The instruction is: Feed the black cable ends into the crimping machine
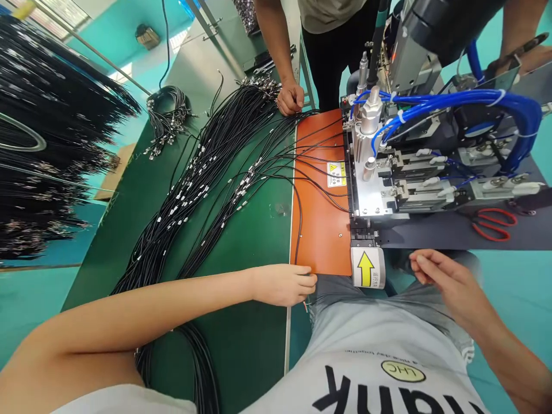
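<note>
My left hand (284, 284) rests at the near edge of the green table (241, 322), its fingers pinched on the end of a thin black cable (299, 218) with coloured wire tips below. That cable runs up across the orange plate (319, 230). My right hand (440, 279) hovers over my lap, just right of the yellow arrow label (366, 268) on the machine (388, 172); its fingers are curled together and I see nothing in them.
Several black cables with metal ferrules (194, 195) lie spread over the table. More bundles hang at the left (43, 132). Another person's hand (290, 99) presses on the table's far edge. Red scissors (494, 222) lie right of the machine, under blue hoses (474, 100).
</note>
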A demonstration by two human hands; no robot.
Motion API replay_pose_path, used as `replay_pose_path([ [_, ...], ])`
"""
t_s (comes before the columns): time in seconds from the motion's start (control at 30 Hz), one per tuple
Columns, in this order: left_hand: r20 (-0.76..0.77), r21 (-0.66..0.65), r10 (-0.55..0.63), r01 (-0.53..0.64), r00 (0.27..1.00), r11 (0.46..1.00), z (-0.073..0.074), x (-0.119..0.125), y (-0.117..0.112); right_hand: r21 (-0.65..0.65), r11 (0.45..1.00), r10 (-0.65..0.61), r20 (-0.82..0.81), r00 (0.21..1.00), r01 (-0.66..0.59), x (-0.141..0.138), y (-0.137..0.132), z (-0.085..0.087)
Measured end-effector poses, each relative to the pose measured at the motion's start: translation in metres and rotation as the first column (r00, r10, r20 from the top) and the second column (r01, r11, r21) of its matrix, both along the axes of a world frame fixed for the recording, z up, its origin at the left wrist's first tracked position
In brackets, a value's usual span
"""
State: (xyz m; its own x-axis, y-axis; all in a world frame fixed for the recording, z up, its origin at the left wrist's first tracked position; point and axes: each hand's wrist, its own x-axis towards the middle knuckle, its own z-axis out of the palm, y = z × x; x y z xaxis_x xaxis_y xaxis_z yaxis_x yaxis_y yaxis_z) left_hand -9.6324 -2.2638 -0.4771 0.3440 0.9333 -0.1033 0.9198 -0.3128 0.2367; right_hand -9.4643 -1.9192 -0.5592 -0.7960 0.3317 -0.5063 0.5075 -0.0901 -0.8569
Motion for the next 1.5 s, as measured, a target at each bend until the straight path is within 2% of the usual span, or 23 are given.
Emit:
replay_pose_path([
  [0.07, 0.023, 0.014, 0.082, -0.082, 0.996, 0.997, 0.000, 0.005, 0.012, 0.031, 0.998, 0.054, -0.020, 0.998, -0.053, -0.007, -0.012, 0.012],
  [0.13, 0.031, 0.056, 0.254, -0.255, 0.967, 0.965, 0.001, 0.003, 0.034, 0.083, 0.989, 0.128, -0.061, 0.990, -0.123, -0.013, -0.025, 0.024],
  [0.2, 0.042, 0.128, 0.429, -0.431, 0.902, 0.893, -0.001, 0.003, 0.058, 0.153, 0.970, 0.213, -0.144, 0.966, -0.191, -0.019, -0.038, 0.033],
  [0.27, 0.059, 0.180, 0.537, -0.538, 0.841, 0.823, -0.007, 0.006, 0.079, 0.232, 0.944, 0.290, -0.247, 0.924, -0.234, -0.027, -0.047, 0.038],
  [0.33, 0.060, 0.197, 0.592, -0.591, 0.803, 0.782, -0.018, 0.012, 0.095, 0.293, 0.926, 0.330, -0.323, 0.887, -0.238, -0.035, -0.051, 0.038],
  [0.43, 0.047, 0.209, 0.640, -0.634, 0.767, 0.744, -0.032, 0.021, 0.108, 0.353, 0.923, 0.292, -0.375, 0.880, -0.155, -0.043, -0.051, 0.032],
  [0.5, 0.053, 0.191, 0.662, -0.658, 0.748, 0.728, -0.035, 0.024, 0.112, 0.376, 0.922, 0.254, -0.394, 0.883, -0.097, -0.044, -0.050, 0.028],
  [0.57, 0.115, 0.130, 0.685, -0.695, 0.719, 0.707, -0.031, 0.025, 0.116, 0.389, 0.918, 0.246, -0.409, 0.879, -0.076, -0.044, -0.049, 0.027],
  [0.67, 0.320, -0.013, 0.683, -0.718, 0.656, 0.696, -0.023, 0.022, 0.122, 0.383, 0.920, 0.255, -0.418, 0.872, -0.085, -0.044, -0.048, 0.029],
  [0.77, 0.510, -0.075, 0.649, -0.723, 0.564, 0.687, -0.019, 0.017, 0.127, 0.235, 0.967, 0.195, -0.418, 0.888, -0.101, -0.045, -0.041, 0.029],
  [0.87, 0.630, -0.139, 0.659, -0.775, 0.411, 0.616, -0.021, 0.017, 0.129, -0.010, 0.992, 0.114, -0.380, 0.918, -0.128, -0.044, -0.031, 0.024],
  [0.97, 0.689, -0.251, 0.684, -0.805, 0.242, 0.538, -0.023, 0.019, 0.129, -0.110, 0.986, 0.082, -0.324, 0.943, -0.124, -0.043, -0.025, 0.019],
  [1.07, 0.712, -0.298, 0.683, -0.811, 0.162, 0.503, -0.023, 0.021, 0.130, -0.057, 0.990, 0.102, -0.323, 0.941, -0.127, -0.046, -0.025, 0.021],
  [1.2, 0.747, -0.322, 0.658, -0.815, 0.094, 0.482, -0.026, 0.026, 0.132, 0.118, 0.986, 0.156, -0.389, 0.908, -0.118, -0.052, -0.032, 0.028],
  [1.27, 0.785, -0.343, 0.619, -0.829, 0.006, 0.443, -0.030, 0.029, 0.135, 0.157, 0.984, 0.139, -0.417, 0.898, -0.080, -0.053, -0.037, 0.029],
  [1.37, 0.831, -0.417, 0.528, -0.823, -0.174, 0.385, -0.037, 0.032, 0.139, 0.104, 0.994, 0.073, -0.420, 0.905, -0.032, -0.053, -0.045, 0.027],
  [1.5, 0.820, -0.551, 0.434, -0.717, -0.372, 0.427, -0.041, 0.028, 0.143, 0.080, 0.996, 0.069, -0.425, 0.902, -0.038, -0.054, -0.048, 0.023],
])
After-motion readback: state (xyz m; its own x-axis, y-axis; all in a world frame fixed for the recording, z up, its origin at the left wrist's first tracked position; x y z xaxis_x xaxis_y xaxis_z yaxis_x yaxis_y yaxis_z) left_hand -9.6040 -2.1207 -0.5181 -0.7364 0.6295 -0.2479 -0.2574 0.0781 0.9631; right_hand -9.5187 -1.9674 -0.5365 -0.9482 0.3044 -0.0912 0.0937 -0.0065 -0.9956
